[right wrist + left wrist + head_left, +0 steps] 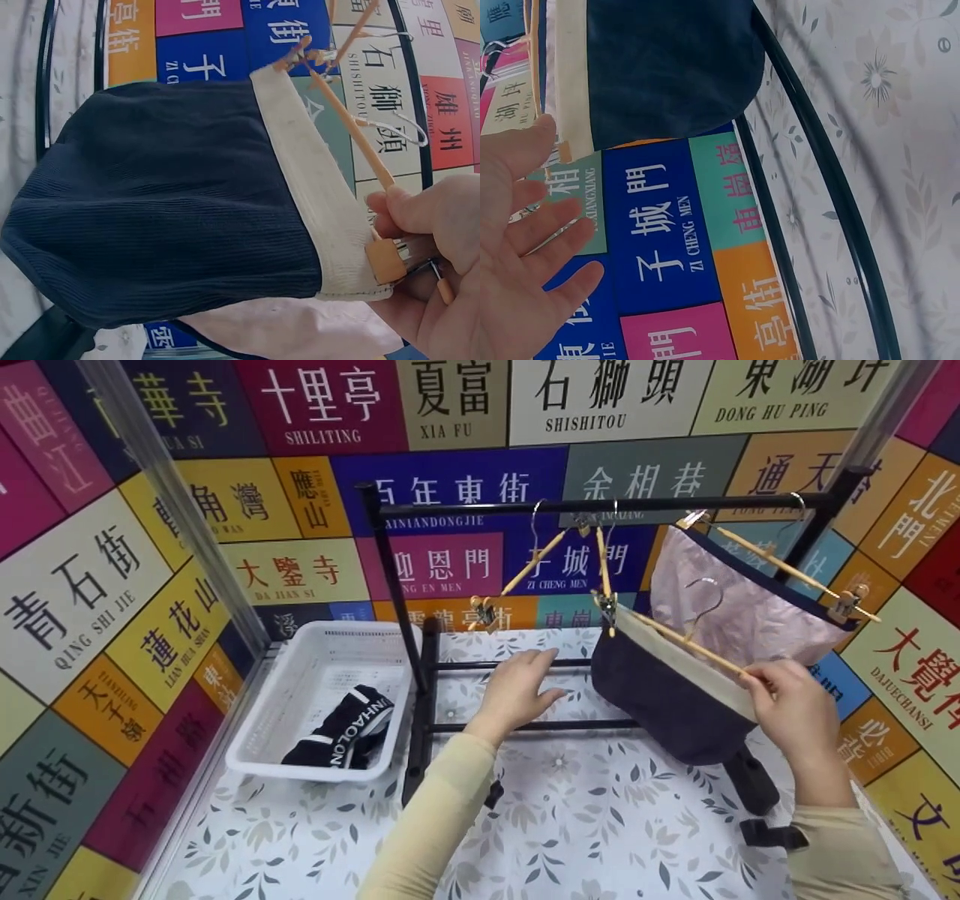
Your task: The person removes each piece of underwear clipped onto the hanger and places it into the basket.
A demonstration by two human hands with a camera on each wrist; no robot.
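Note:
Dark navy ribbed underpants point(165, 195) with a cream waistband hang from a wooden clip hanger point(686, 643). My right hand point(799, 720) grips this hanger by its right end, thumb and fingers around the bar beside the clip point(386, 261). The hanger's metal hook point(705, 589) shows below the rail, apart from it. My left hand point(519, 690) holds nothing, its fingers loosely spread, left of the underpants. Left of them, an empty clip hanger point(534, 562) hangs on the rail. Pink satin underpants point(720, 585) with a navy waistband are clipped to another hanger at the right.
The black rack point(480, 510) has a top rail and two low crossbars. A white plastic basket point(247, 720) at its left holds black underpants point(352, 731) with a white-lettered band. Sign-patterned panels point(450, 480) stand behind the leaf-print tabletop point(570, 825).

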